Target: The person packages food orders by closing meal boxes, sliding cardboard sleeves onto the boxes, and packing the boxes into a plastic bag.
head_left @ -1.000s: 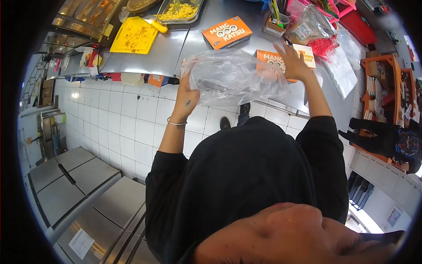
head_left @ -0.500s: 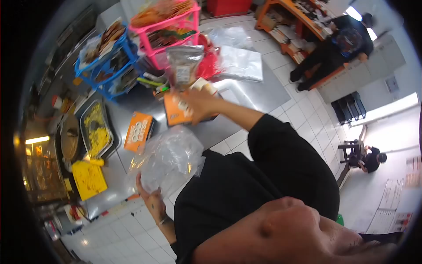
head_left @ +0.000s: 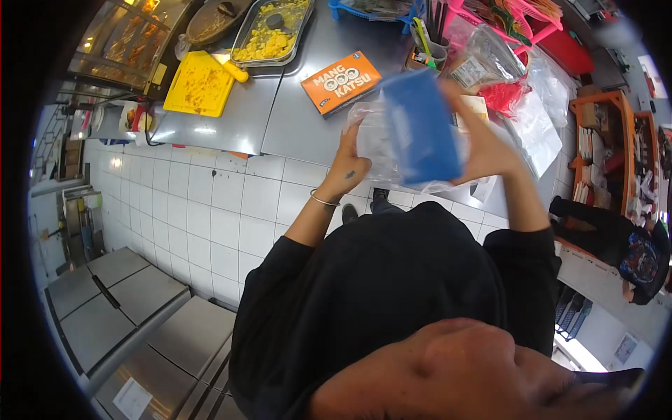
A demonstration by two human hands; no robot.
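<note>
My right hand [head_left: 483,147] grips the right side of a box that shows a blue face [head_left: 421,126], blurred by motion and tilted above the counter's front edge. A clear plastic bag [head_left: 374,143] hangs around and behind the box's left side. My left hand [head_left: 348,164] is closed on the left edge of this bag. An orange box with "MANG KATSU" lettering [head_left: 341,82] lies on the steel counter, beyond my left hand. A partly hidden pale box [head_left: 478,108] sits behind my right hand.
On the steel counter [head_left: 280,105] are a yellow cutting board [head_left: 201,84], a tray of yellow food [head_left: 269,35], a utensil holder [head_left: 432,52] and plastic bags [head_left: 535,133]. Pink baskets [head_left: 518,35] stand at the back. Another person [head_left: 616,245] is at the right by orange shelves.
My right hand has lifted a box from the counter and brought it to the bag, its blue face now showing. My left hand still holds the bag. The view has swung back from the right.
</note>
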